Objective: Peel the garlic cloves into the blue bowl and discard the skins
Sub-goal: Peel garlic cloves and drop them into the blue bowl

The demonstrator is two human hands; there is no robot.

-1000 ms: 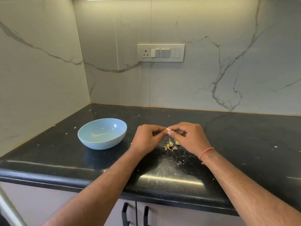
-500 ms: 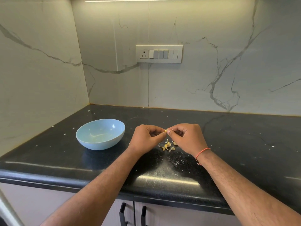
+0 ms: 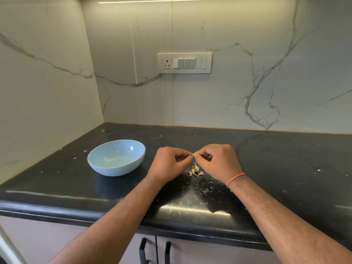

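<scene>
Two hands, left hand (image 3: 167, 161) and right hand (image 3: 217, 161), pinch one garlic clove (image 3: 193, 154) above perhaps four skins (image 3: 194, 170).

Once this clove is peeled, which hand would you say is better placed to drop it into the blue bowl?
Left, probably. The left hand lies between the blue bowl and the right hand, and already pinches the garlic clove, so the right would have to reach across it.
</scene>
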